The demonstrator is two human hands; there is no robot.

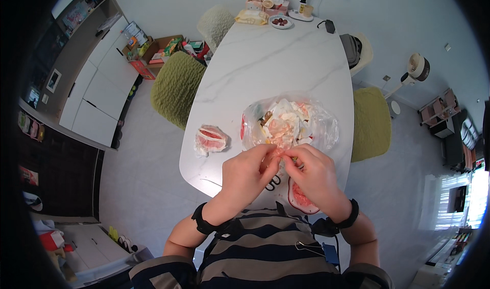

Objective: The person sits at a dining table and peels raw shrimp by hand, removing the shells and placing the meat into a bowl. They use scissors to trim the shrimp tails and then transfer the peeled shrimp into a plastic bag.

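Note:
My left hand (247,173) and my right hand (314,171) meet over the near end of the table, pinching a small piece of pink citrus flesh (280,151), apparently pomelo, between fingertips. Just beyond them a clear plastic bag (325,130) lies open, heaped with pale peel and membrane scraps (285,120). Under my right hand sits a red-rimmed dish (291,200) of loose pink pulp (301,198), partly covered by that hand. Black scissor handles (273,183) show between my wrists; the blades are hidden. Left of the bag rests a partly peeled pomelo chunk (210,139).
The white marbled table (275,63) carries a plate of dark round fruit (280,22), a wipes pack (252,17) and a black adapter (329,26) at its far end. Green-covered chairs (178,90) flank it, and a fan (416,67) stands to the right.

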